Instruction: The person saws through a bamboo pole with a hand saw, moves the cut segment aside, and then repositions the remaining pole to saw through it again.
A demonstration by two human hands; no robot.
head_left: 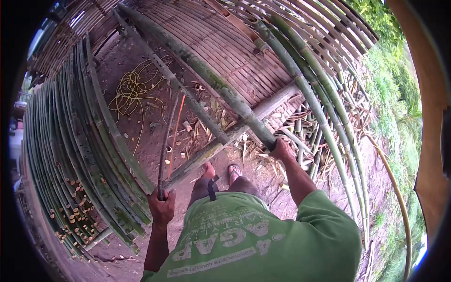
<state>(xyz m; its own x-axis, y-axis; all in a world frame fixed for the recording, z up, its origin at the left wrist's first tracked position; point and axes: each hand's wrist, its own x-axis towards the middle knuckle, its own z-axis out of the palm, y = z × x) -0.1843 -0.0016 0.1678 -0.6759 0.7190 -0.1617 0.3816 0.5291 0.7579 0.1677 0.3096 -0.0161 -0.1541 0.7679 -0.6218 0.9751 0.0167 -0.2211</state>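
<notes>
My left hand (162, 207) is closed around the lower end of a bow saw (170, 136), which has a dark curved frame and a thin orange-red blade. The saw points away from me, its far end near a thinner pole (192, 105). My right hand (282, 151) wraps around the near end of a thick green bamboo pole (211, 77). That pole stretches away to the upper left and crosses over a wooden crossbar (202, 160). My fingers partly hide the pole's end.
A large stack of green bamboo poles (89, 136) lies at left, with cut ends showing. More long poles (324, 117) lean at right above split scraps (300, 131). Yellow rope (131, 91) lies tangled on the dirt. A slatted bamboo platform (221, 47) stands ahead.
</notes>
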